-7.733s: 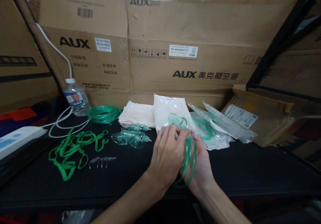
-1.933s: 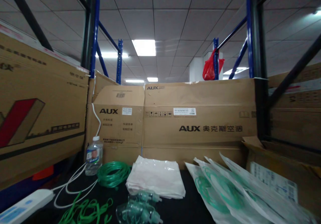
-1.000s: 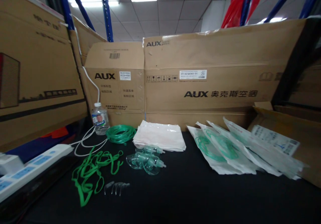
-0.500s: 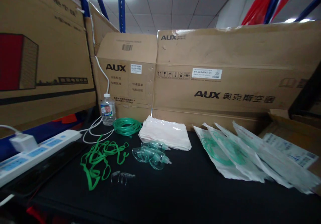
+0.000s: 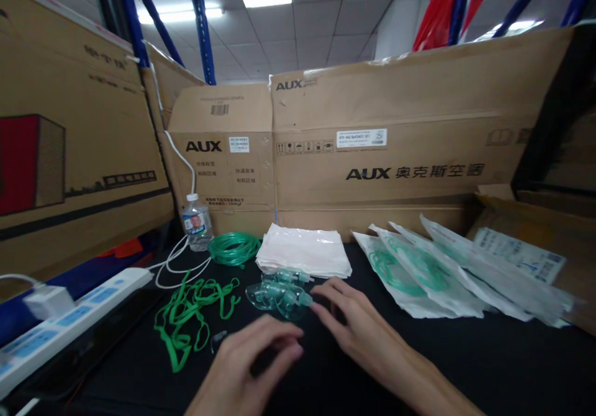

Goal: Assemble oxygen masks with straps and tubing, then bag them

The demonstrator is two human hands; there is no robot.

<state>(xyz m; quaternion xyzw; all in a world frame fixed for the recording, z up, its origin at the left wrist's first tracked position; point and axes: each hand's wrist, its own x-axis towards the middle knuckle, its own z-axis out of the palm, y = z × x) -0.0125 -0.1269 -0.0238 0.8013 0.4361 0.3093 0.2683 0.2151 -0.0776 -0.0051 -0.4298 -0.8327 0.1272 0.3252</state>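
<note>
Two clear green oxygen masks (image 5: 272, 298) lie together near the middle of the black table. My right hand (image 5: 347, 310) reaches in from the right, its thumb and fingertips apart beside the tip of the front mask's connector; whether they touch it I cannot tell. Lower and to the left, my left hand (image 5: 261, 357) hovers over the table with bent fingers, thumb apart and nothing visible between them. It partly covers some small clear plastic pieces (image 5: 218, 340). Tangled green elastic straps (image 5: 189, 316) lie left of the masks.
Behind the masks lie a coil of green tubing (image 5: 234, 248) and a stack of white bags (image 5: 303, 251). Packed masks in pouches (image 5: 433, 273) fan out at right. A bottle (image 5: 198, 223), power strip (image 5: 88, 310) and white cable edge the left side. Cardboard (image 5: 372, 155) walls the back.
Both hands have come into view from below, the right one up to the masks. The camera view has shifted, tilting up slightly and to the right. The objects on the table look unmoved.
</note>
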